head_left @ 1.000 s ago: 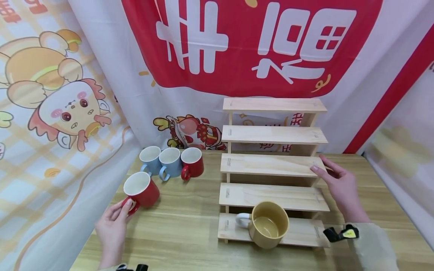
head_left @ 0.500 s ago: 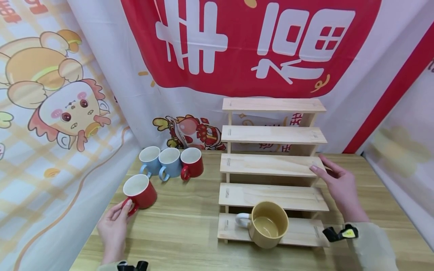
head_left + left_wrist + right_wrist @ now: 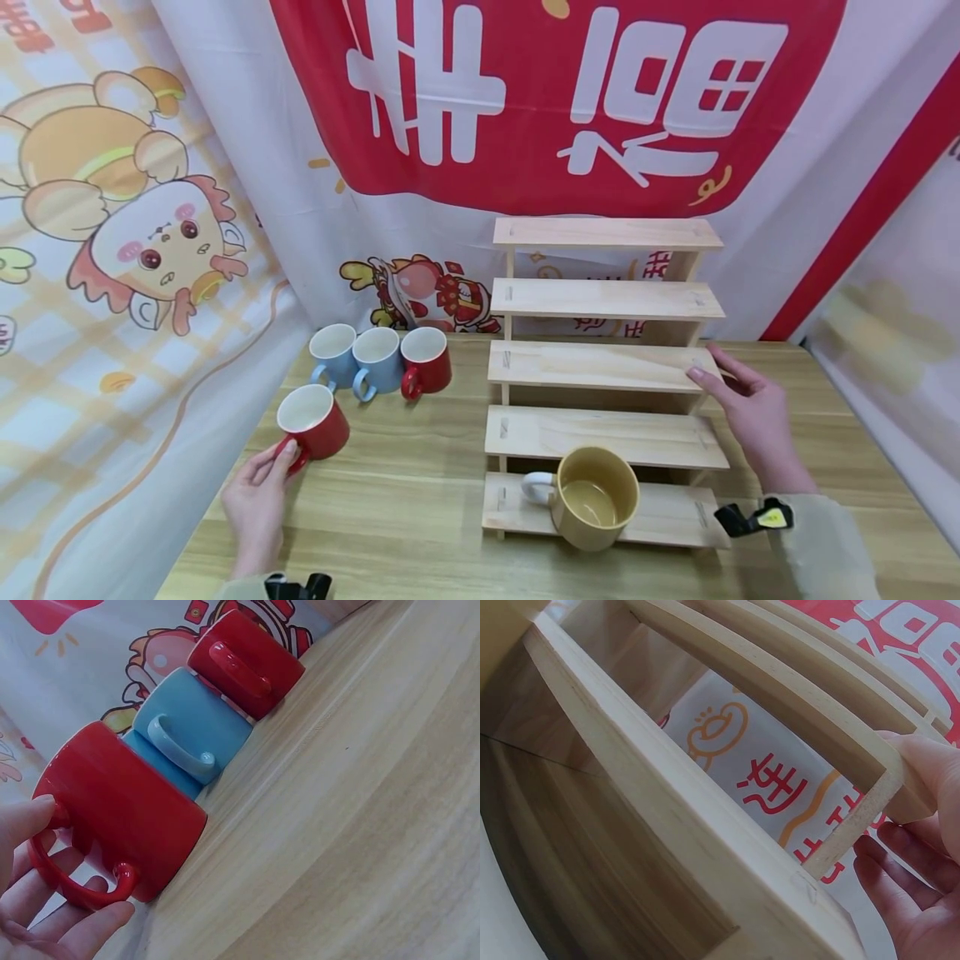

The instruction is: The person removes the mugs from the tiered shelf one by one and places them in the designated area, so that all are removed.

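Observation:
My left hand (image 3: 257, 498) pinches the handle of a red mug (image 3: 322, 432) with a white inside, at the left of the table. In the left wrist view the thumb and fingers curl round that handle, and the mug's base is at or very near the tabletop. Behind it stand two light blue mugs (image 3: 378, 362) and a second red mug (image 3: 427, 367), in a row. At the right, my right hand (image 3: 753, 417) grips the right end of the middle tier of a stepped wooden shelf (image 3: 585, 364), thumb on top and fingers at the side.
A tan mug (image 3: 592, 504) with a white handle stands on the shelf's lowest tier, its handle pointing left. The wooden table (image 3: 405, 500) spreads between the mugs and the shelf. Printed cloth (image 3: 247, 167) hangs behind and at both sides.
The red mug and my left hand have shifted only slightly; the mug looks a little less tilted than a second ago. My right hand keeps its hold on the shelf.

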Available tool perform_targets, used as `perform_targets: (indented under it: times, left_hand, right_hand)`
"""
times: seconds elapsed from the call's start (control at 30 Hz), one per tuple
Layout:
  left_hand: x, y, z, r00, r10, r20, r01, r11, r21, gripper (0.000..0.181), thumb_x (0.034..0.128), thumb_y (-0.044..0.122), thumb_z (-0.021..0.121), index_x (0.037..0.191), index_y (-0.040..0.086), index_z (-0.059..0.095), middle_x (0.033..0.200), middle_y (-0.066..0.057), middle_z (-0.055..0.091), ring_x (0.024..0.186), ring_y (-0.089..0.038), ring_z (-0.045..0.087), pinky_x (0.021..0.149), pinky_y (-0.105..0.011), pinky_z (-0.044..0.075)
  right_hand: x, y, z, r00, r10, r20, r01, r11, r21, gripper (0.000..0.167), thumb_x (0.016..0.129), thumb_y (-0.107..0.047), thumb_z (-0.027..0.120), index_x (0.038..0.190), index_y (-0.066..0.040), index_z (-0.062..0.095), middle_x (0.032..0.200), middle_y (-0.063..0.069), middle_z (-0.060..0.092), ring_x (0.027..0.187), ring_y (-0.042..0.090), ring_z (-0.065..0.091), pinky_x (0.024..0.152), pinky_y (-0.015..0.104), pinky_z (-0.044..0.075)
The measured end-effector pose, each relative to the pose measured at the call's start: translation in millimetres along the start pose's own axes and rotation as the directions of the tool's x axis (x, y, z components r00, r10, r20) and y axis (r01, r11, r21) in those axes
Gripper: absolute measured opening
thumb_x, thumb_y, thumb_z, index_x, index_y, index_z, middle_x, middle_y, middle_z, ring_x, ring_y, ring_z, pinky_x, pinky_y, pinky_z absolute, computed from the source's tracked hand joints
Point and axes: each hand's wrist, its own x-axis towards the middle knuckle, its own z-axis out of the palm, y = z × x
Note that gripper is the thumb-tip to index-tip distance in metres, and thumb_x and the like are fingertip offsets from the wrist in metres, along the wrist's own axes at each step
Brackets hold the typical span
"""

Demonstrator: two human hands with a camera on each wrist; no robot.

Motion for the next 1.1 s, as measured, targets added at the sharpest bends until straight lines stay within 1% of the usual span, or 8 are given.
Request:
perform_targets:
  times: [0.17, 0.27, 0.33, 0.43, 0.6, 0.83, 1.0, 1.1]
  left_hand:
    - [-0.8, 1.4, 0.8, 1.000, -0.009, 0.003, 0.009, 1.000, 0.015, 0.040, 0.0846, 0.012, 0.085, 0.117, -0.004, 0.069, 0.097, -0.002, 0.077, 0.090, -0.016, 0.075, 0.081, -0.034, 0.059]
    - [-0.9, 2.6, 0.7, 1.000, -0.013, -0.003, 0.013, 0.999, 0.032, 0.048, 0.0845, 0.014, 0.085, 0.125, -0.004, 0.066, 0.100, 0.001, 0.077, 0.091, -0.013, 0.074, 0.081, -0.032, 0.058]
    - [-0.9, 3.6, 0.9, 1.000, -0.025, -0.013, 0.025, 0.998, 0.058, 0.058, 0.0829, 0.018, 0.087, 0.132, 0.001, 0.064, 0.107, 0.003, 0.076, 0.095, -0.008, 0.072, 0.082, -0.026, 0.057]
    - [-2.2, 5.4, 2.3, 1.000, -0.013, -0.014, 0.015, 0.991, 0.133, 0.072, 0.0807, 0.026, 0.089, 0.143, 0.009, 0.058, 0.127, 0.000, 0.069, 0.112, -0.005, 0.066, 0.088, -0.016, 0.053]
    - [-11.0, 13.4, 10.1, 0.996, 0.092, -0.005, -0.089, 0.972, 0.215, 0.075, 0.0790, 0.028, 0.091, 0.144, 0.010, 0.058, 0.145, -0.010, 0.056, 0.134, -0.017, 0.052, 0.103, -0.015, 0.043]
    - [-25.5, 33.0, 23.7, 0.964, 0.264, 0.007, -0.260, 0.943, 0.207, 0.064, 0.0799, 0.020, 0.090, 0.138, 0.013, 0.064, 0.144, -0.007, 0.058, 0.137, -0.018, 0.049, 0.109, -0.017, 0.035]
    - [-38.6, 46.3, 37.1, 0.949, 0.313, 0.047, -0.317, 0.939, 0.131, 0.059, 0.0797, 0.012, 0.090, 0.134, 0.012, 0.068, 0.138, -0.006, 0.063, 0.133, -0.017, 0.054, 0.108, -0.023, 0.041]
    - [-48.6, 54.1, 47.4, 0.930, 0.353, 0.103, -0.360, 0.931, 0.059, 0.057, 0.0797, 0.004, 0.088, 0.132, 0.006, 0.068, 0.134, -0.009, 0.065, 0.129, -0.017, 0.057, 0.106, -0.025, 0.044]
  right_hand:
    - [0.4, 0.0, 0.5, 1.000, 0.003, 0.005, -0.003, 1.000, -0.001, 0.071, 0.090, -0.049, 0.075, 0.151, -0.023, 0.050, 0.153, 0.004, 0.049, 0.116, 0.008, 0.053, 0.080, 0.005, 0.046]
    - [0.9, 1.3, 0.7, 1.000, -0.004, 0.009, 0.004, 1.000, 0.013, 0.070, 0.091, -0.046, 0.076, 0.151, -0.023, 0.050, 0.152, 0.003, 0.050, 0.114, 0.005, 0.053, 0.081, 0.005, 0.046]
    - [0.9, 2.1, 0.4, 1.000, -0.008, 0.006, 0.008, 1.000, 0.016, 0.069, 0.091, -0.045, 0.076, 0.151, -0.022, 0.051, 0.151, 0.004, 0.051, 0.113, 0.004, 0.053, 0.080, 0.006, 0.046]
    - [0.7, 2.6, 0.1, 1.000, -0.011, 0.001, 0.011, 1.000, 0.029, 0.068, 0.091, -0.043, 0.077, 0.150, -0.022, 0.051, 0.150, 0.004, 0.052, 0.111, 0.003, 0.054, 0.080, 0.006, 0.047]
    - [0.2, 1.9, -0.3, 1.000, 0.000, 0.002, 0.000, 1.000, 0.010, 0.069, 0.091, -0.046, 0.076, 0.151, -0.023, 0.051, 0.152, 0.003, 0.051, 0.114, 0.004, 0.053, 0.080, 0.005, 0.046]
    - [-0.2, 1.7, -0.5, 1.000, 0.005, 0.005, -0.005, 1.000, 0.001, 0.070, 0.090, -0.049, 0.075, 0.151, -0.024, 0.051, 0.152, 0.003, 0.050, 0.117, 0.007, 0.052, 0.080, 0.005, 0.046]
    - [0.1, 2.6, -0.9, 1.000, -0.021, 0.003, 0.021, 1.000, 0.016, 0.068, 0.092, -0.045, 0.075, 0.151, -0.022, 0.051, 0.151, 0.002, 0.051, 0.115, 0.005, 0.053, 0.080, 0.005, 0.046]
    - [0.2, 3.7, -1.4, 0.999, -0.034, 0.001, 0.034, 0.999, 0.029, 0.067, 0.092, -0.043, 0.076, 0.150, -0.021, 0.051, 0.149, 0.001, 0.053, 0.113, 0.004, 0.054, 0.080, 0.005, 0.046]
